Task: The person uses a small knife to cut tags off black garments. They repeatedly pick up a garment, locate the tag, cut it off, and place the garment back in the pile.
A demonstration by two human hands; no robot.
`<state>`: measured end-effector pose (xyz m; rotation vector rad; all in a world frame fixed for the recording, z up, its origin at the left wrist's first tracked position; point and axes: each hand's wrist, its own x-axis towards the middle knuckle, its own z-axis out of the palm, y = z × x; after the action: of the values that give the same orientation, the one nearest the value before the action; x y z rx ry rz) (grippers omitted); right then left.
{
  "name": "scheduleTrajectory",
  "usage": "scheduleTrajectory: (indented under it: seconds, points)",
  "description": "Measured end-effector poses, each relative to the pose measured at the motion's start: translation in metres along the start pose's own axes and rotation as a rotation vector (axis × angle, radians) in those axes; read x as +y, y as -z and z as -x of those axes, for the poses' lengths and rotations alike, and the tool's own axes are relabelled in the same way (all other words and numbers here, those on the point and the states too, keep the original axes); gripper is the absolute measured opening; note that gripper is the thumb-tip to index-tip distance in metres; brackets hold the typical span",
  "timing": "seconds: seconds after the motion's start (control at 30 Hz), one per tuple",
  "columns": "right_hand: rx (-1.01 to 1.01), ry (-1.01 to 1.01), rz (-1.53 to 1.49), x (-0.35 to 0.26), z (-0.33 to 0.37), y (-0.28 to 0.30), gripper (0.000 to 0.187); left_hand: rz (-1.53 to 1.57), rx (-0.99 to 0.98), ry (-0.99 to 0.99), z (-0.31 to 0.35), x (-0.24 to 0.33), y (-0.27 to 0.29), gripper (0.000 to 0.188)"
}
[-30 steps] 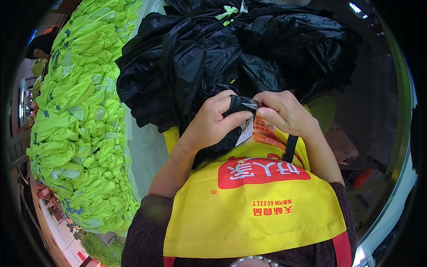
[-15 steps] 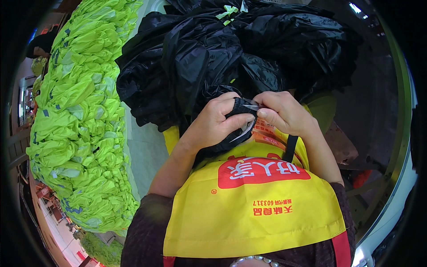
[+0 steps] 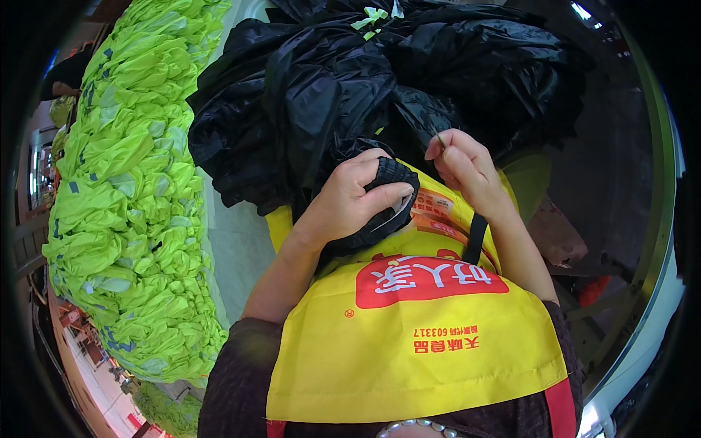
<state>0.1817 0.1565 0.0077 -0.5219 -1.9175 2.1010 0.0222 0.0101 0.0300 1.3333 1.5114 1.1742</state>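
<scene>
Gathered black fabric, thin and shiny, spreads in front of me and over my lap. My left hand is closed on an elastic cuff of it, with the thumb inside the opening, where something whitish shows. To the right of the cuff and apart from it, my right hand is closed in a pinch. A small, thin metal tool pokes out between its fingertips; most of it is hidden, so its exact kind does not show.
A long heap of bright yellow-green garments lies along the left, beside a pale surface. My yellow apron covers my front. Light green scraps rest on the black fabric. A brownish piece is at the right.
My right hand has drawn away from the cuff, up and to the right, with the thin tool in its fingers. My left hand still grips the cuff in nearly the same place.
</scene>
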Motion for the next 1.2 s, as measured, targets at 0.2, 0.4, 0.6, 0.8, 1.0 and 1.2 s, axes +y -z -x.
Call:
scheduleTrajectory:
  seconds: [0.2, 0.4, 0.6, 0.8, 1.0, 1.2]
  points:
    - [0.038, -0.059, -0.054, -0.011, -0.002, -0.030, 0.029, -0.123, -0.011, -0.025, -0.001, 0.001, -0.004, 0.010]
    - [0.145, 0.159, 0.218, -0.010, -0.002, -0.032, 0.023, -0.244, 0.089, -0.046, 0.003, -0.003, -0.013, 0.012]
    - [0.249, 0.008, -0.139, -0.007, -0.008, -0.009, 0.015, -0.025, 0.080, 0.049, 0.003, -0.001, -0.009, 0.012]
    - [-0.020, -0.115, 0.020, -0.007, 0.007, 0.010, 0.025, 0.086, 0.052, 0.081, 0.006, -0.007, -0.007, 0.010]
    - [-0.207, 0.132, 0.489, -0.005, 0.010, 0.001, 0.032, 0.105, 0.007, 0.055, 0.006, -0.009, -0.005, 0.012]
    - [-0.255, 0.246, 0.541, -0.008, 0.001, 0.001, 0.032, 0.068, -0.069, 0.042, 0.005, -0.005, -0.006, 0.014]
